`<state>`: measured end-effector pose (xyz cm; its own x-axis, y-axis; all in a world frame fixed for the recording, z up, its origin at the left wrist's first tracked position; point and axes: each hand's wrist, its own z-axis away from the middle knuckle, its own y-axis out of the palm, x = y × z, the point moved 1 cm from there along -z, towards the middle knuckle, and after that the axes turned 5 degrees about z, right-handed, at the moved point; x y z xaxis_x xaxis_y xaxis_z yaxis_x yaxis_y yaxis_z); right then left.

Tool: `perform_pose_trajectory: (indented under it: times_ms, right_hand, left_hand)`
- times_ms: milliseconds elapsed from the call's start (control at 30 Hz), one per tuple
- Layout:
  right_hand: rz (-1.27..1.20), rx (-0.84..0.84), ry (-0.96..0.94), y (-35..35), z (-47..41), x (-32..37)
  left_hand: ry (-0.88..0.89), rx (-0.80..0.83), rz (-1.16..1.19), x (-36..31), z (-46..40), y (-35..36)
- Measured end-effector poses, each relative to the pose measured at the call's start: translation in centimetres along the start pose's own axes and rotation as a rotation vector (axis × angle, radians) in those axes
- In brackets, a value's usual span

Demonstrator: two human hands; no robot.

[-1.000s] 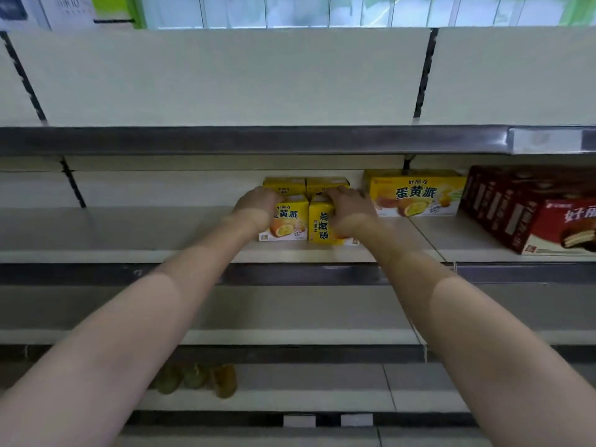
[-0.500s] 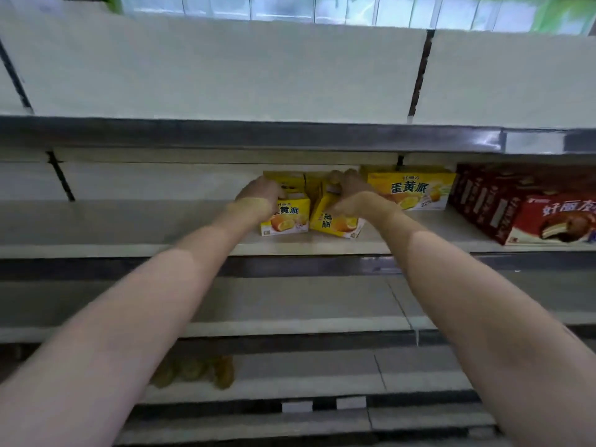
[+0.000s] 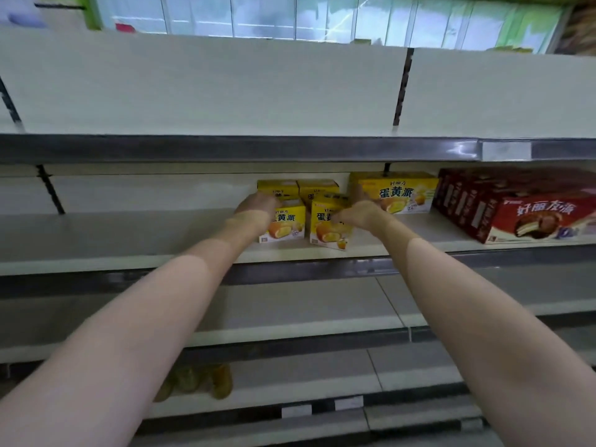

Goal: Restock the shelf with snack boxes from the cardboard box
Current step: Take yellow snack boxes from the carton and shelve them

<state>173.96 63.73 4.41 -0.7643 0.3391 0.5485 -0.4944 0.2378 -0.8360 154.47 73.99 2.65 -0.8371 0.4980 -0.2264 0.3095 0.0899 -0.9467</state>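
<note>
Yellow snack boxes printed with an egg-yolk cake stand together on the middle shelf (image 3: pixel 129 233), near its front edge and roughly in the centre of the view. The front left yellow box (image 3: pixel 287 225) sits square to the shelf edge; the left hand (image 3: pixel 256 204) lies over its upper left corner, fingers curled onto the top of the box. Just beside it, the front right yellow box (image 3: pixel 325 229) is tilted, its base turned slightly out of line with its neighbour. The right hand (image 3: pixel 359 212) holds this box at its right side, thumb against the printed front and fingers wrapped behind. Two more small yellow boxes (image 3: pixel 317 188) stand directly behind the front pair, against the back panel.

To the right, a large yellow box (image 3: pixel 400 191) of the same cake faces forward, close behind the right hand. Further right, well apart from the hands, a row of red chocolate pie boxes (image 3: pixel 529 211) runs back into the shelf. A metal shelf rail (image 3: pixel 225 148) crosses above with a blank price tag holder (image 3: pixel 505 151). On a lower shelf, blurred golden-brown packets (image 3: pixel 206 380) lie near the left forearm.
</note>
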Motion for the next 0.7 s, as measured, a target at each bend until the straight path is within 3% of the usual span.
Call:
perform_pose_trajectory:
  times_ms: [167, 300, 500, 600, 700]
  right_hand:
    - [0.384, -0.071, -0.111, 0.8, -1.1, 3.1]
    - [0.499, -0.099, -0.112, 2.1, -1.8, 4.2]
    - [0.272, -0.188, -0.128, 1.1, -2.9, 3.7]
    - [0.071, -0.276, -0.138, -0.1, -2.6, 2.5]
    - [-0.147, -0.255, -0.145, 0.1, -1.6, 0.4]
  left_hand:
    - [-0.027, 0.016, 0.049, 0.9, 0.2, 0.1]
    - [-0.025, 0.015, 0.080, 0.9, 0.7, -0.2]
    - [0.062, 0.034, -0.021, 0.6, 0.7, -0.8]
    - [0.067, 0.029, -0.053, 0.6, 0.5, -0.8]
    - [0.039, 0.021, -0.043, 0.5, 0.4, -0.5]
